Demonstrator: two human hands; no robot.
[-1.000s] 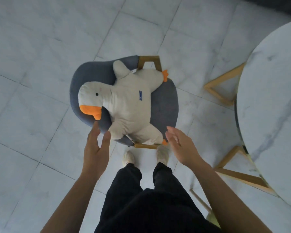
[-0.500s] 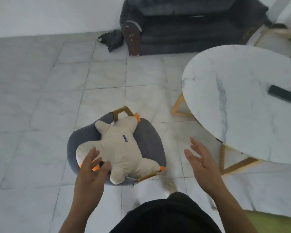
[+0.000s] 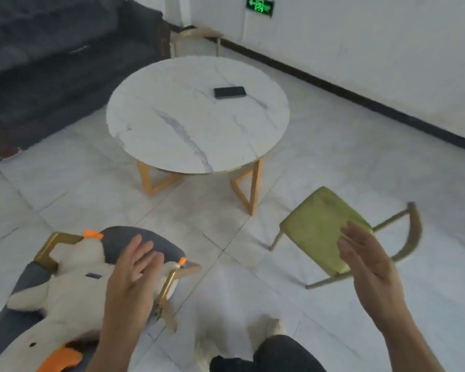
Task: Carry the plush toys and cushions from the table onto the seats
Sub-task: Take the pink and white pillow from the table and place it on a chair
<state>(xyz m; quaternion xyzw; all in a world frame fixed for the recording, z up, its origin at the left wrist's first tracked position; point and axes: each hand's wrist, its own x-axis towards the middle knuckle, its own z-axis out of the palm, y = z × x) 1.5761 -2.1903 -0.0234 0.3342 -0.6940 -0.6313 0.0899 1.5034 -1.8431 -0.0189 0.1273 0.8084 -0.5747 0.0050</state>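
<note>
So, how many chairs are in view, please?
3: a grey chair lower left under the duck, a green chair at right, a wooden chair behind the table. More may be offscreen.

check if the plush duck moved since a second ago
No. The plush duck lies on the grey chair as before, feet at its frame; only the camera swung.
</note>
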